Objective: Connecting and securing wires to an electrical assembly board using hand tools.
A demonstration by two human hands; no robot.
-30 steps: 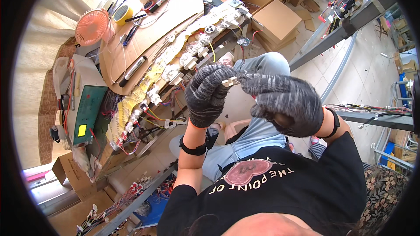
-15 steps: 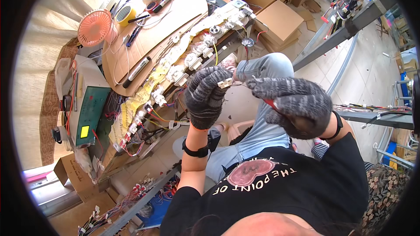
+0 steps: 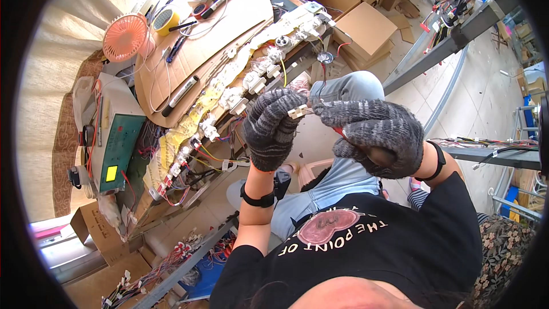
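Both hands wear dark grey striped knit gloves and meet above my lap. My left hand (image 3: 273, 129) pinches a small white wire connector (image 3: 297, 112) at its fingertips. Close beside the connector, my right hand (image 3: 374, 137) is closed, with its fingertips at a thin wire end by the connector's right side. A red bit (image 3: 339, 132) shows between the right glove's fingers; the rest of it is hidden in the palm. Just left of the hands runs the table edge, lined with white connector holders (image 3: 254, 83) and yellowed tape (image 3: 209, 94).
On the table lie a cardboard sheet (image 3: 240, 14), a marker (image 3: 180, 96), tape rolls (image 3: 166, 20) and an orange fan (image 3: 125, 37). A green-fronted tester (image 3: 121, 151) stands at the left. Wire bundles hang on a metal rail (image 3: 474, 20) at right. Cardboard boxes (image 3: 366, 28) sit behind.
My right hand has shifted left, bringing its fingertips closer to the connector. The left hand, still pinching the connector, has moved slightly to the right.
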